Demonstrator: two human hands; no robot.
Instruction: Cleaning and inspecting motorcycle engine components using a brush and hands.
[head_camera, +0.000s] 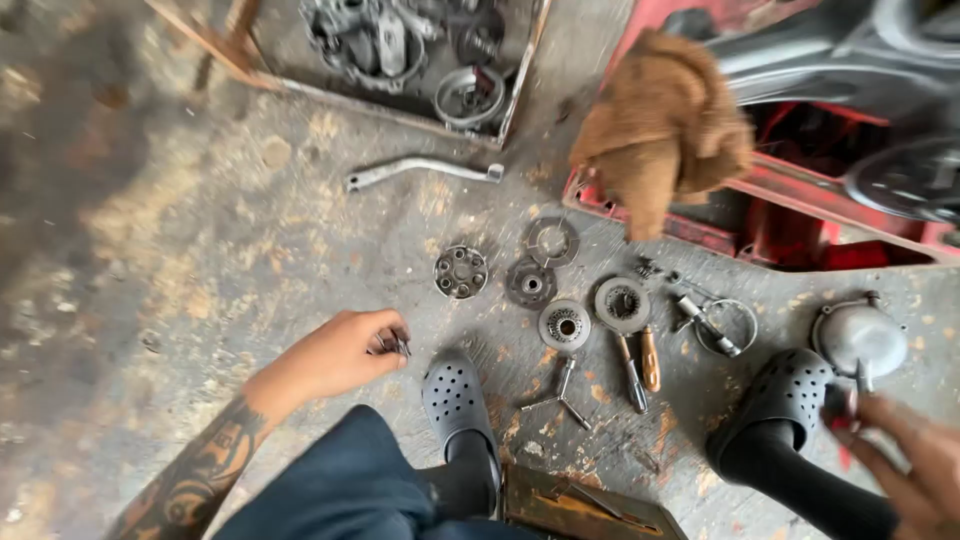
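small metal parts (398, 345), pinched in the closed left hand (345, 352), look hard, light and oily-slick, while the right hand (905, 450) grips a thin tool (862, 378) by its stem.

The person wears dark blue trousers (350, 480) and grey perforated clogs (455, 400) over dark socks. The bare forearm behind the left hand (340, 355) carries dark tattoos (200, 480).

Stained grey concrete floor (180, 230) under flat daylight; beyond the hands, a metal tray (515, 85) of engine parts and a red frame (700, 225) draped with brown rag (665, 125)
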